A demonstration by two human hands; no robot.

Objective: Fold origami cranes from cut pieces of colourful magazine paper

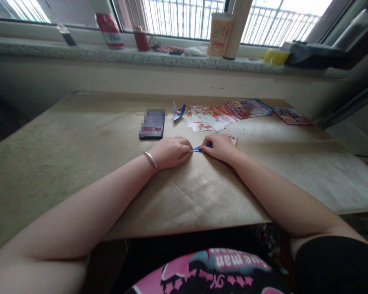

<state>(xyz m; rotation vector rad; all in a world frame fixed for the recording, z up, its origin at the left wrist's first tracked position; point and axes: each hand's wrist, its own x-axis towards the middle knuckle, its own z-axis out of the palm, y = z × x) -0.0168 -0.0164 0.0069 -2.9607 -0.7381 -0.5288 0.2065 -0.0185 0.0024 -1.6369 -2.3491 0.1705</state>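
Note:
A small folded piece of blue paper (197, 148) lies low over the table between my two hands. My left hand (175, 152), with a silver bangle at the wrist, has its fingertips pressed together at the paper's left end. The right end is pinched by my right hand (218, 147), whose fingers cover part of it. Beyond my hands stands a folded blue and white paper figure (178, 111) with pointed tips. A corner of a red and white printed sheet (234, 140) shows behind my right hand.
A phone (153, 123) lies beyond my left hand. Printed leaflets (213, 116) spread across the back of the brown table (79, 163), beside a colourful stack (248, 108) and another booklet (292, 115). On the windowsill stand a can (109, 30) and a paper cup (220, 34).

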